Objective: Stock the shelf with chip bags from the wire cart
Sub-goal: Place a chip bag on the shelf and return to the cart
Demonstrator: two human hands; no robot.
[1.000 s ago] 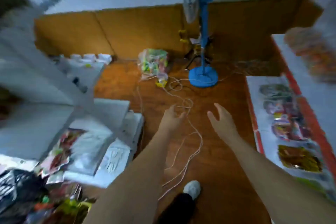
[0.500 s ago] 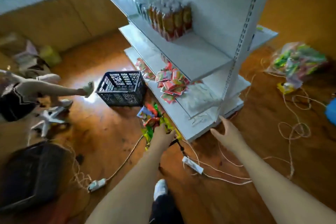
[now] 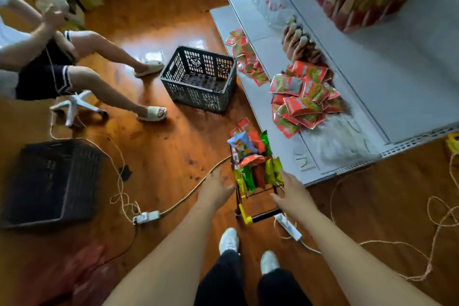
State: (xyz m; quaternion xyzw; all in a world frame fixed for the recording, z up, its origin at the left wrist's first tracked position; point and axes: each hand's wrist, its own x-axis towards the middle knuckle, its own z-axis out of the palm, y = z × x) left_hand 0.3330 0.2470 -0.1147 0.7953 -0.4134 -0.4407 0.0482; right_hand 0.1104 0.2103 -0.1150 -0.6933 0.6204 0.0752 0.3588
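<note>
A small wire cart stands on the wooden floor just beside the low end of the white shelf, packed with upright chip bags in green, yellow, red and blue. Its black handle bar with a yellow end points back toward the person's white shoes.

Both arms reach down toward the cart from the bottom of the view. The left hand hangs just to the cart's left side, fingers straight and relaxed, its grip apart and holding nothing; whether the fingertips touch the wire frame cannot be told. The right hand is at the cart's right rear corner, fingers spread loosely beside the yellow-green bags, its grip also apart with nothing clasped; it appears to be at the frame's edge, though contact is unclear. The cart and its bags thus sit between the two hands, slightly ahead of them.

On the shelf's lower tier lies a loose heap of red packets, with bottles behind them. A grey plastic crate sits on the floor to the left of the shelf, and a black crate lies farther left. A power strip and cords trail across the floor. Another person is seated on a chair at the far left.
</note>
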